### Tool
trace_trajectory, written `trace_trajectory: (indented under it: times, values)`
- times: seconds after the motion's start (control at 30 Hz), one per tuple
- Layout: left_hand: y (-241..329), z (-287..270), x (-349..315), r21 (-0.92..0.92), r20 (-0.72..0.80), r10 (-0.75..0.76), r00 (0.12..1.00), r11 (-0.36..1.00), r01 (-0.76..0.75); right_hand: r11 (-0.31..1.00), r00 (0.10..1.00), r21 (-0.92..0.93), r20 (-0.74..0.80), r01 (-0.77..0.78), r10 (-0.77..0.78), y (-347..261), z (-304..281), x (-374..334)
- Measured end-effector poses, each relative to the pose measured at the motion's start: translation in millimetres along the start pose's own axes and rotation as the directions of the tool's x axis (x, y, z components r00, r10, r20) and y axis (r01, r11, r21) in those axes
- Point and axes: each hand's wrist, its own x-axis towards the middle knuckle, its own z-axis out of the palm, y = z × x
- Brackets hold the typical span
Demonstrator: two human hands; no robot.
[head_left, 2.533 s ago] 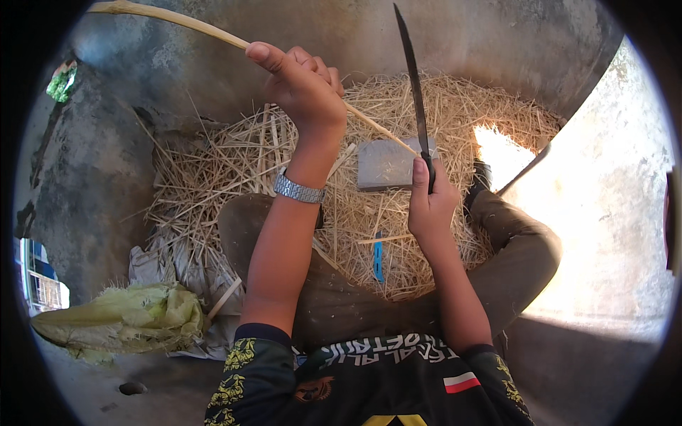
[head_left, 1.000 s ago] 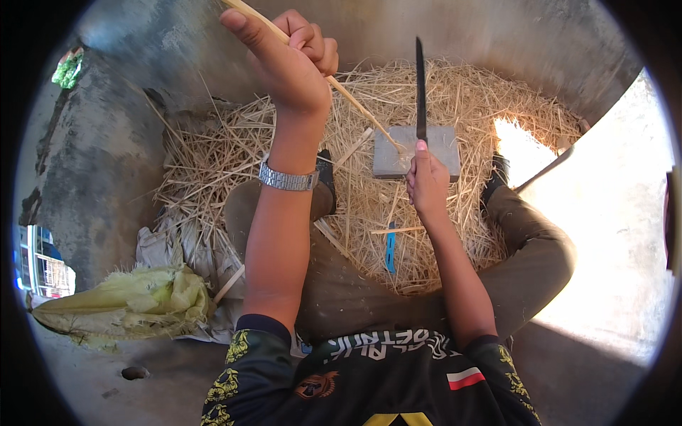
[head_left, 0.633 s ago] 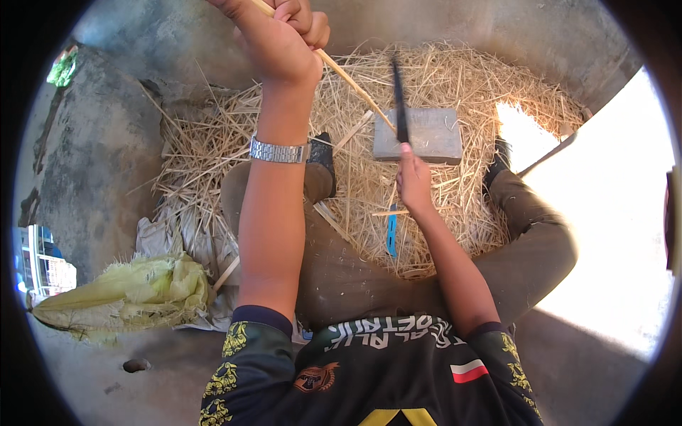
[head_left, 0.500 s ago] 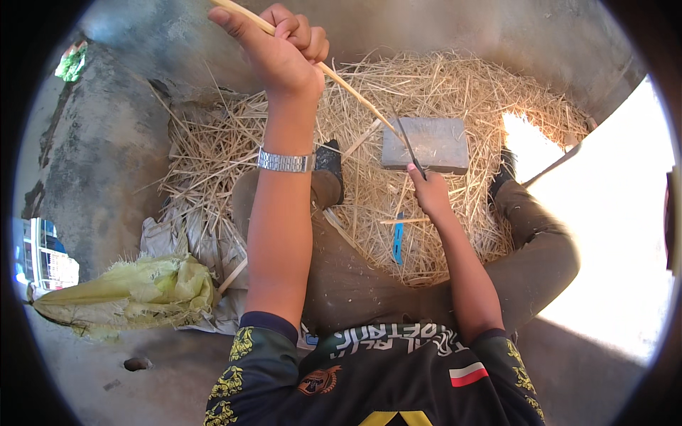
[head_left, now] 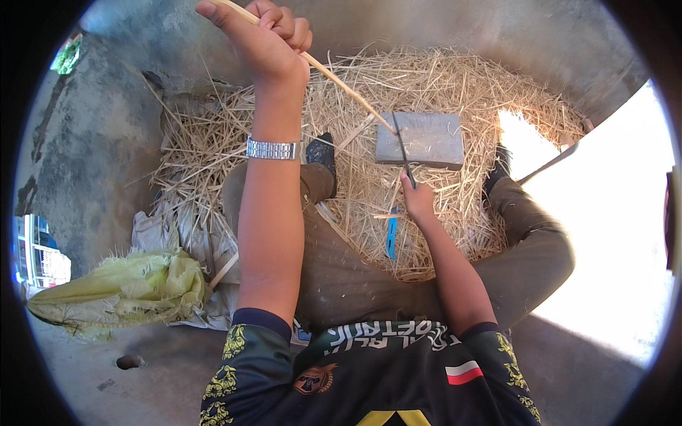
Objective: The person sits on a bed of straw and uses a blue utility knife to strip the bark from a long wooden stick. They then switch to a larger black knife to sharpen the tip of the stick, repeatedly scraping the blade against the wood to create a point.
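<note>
My left hand [head_left: 264, 44], raised at the upper left, is closed round a long pale stick [head_left: 344, 86] that looks like bamboo or wood. The stick slants down to the right, its lower end over a grey block [head_left: 435, 136]. In my right hand [head_left: 419, 201] is a knife [head_left: 403, 148] with a thin dark blade pointing away from me. The blade crosses the stick close to its lower end; whether it is cutting in cannot be made out.
Pale shavings [head_left: 284, 184] lie heaped around the block and my legs. A blue strip-like thing [head_left: 391, 238] rests between my legs. At the left lies a yellowish woven sack [head_left: 135, 287]. A concrete wall [head_left: 497, 32] rises behind the heap.
The knife has turned more upright and now crosses the stick near its lower end. My left hand still grips the stick. The whole view has shifted slightly.
</note>
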Motion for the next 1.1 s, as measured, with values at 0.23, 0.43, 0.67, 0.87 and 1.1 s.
trace_trajectory:
  times: [0.23, 0.43, 0.67, 0.87, 1.1]
  values:
    - [-2.1, -11.5, 2.2, 0.050, -0.078, 0.003, 0.997, 0.999, 0.001, 0.995, 0.995, 0.015, -0.021, 0.094, -0.093, -79.4, -44.4, -7.1]
    - [-4.5, -16.8, 2.3, 0.077, -0.131, 0.031, 0.991, 0.997, -0.021, 0.711, 0.851, 0.469, -0.291, 0.524, -0.437, -142.7, -74.2, -35.2]
    - [-3.8, -6.4, 1.8, 0.084, -0.160, 0.021, 0.987, 0.996, -0.008, 0.978, 0.982, -0.121, 0.059, -0.171, 0.179, 11.3, 11.3, 18.2]
    - [-4.1, -31.0, 0.0, 0.093, -0.199, 0.042, 0.979, 0.995, -0.023, 0.992, 0.989, 0.043, -0.089, 0.119, -0.115, -109.8, -65.8, -11.3]
    - [-2.9, -12.4, 1.6, 0.074, -0.195, 0.020, 0.981, 0.997, -0.005, 0.692, 0.778, 0.392, -0.473, 0.606, -0.413, -74.8, -29.7, -10.9]
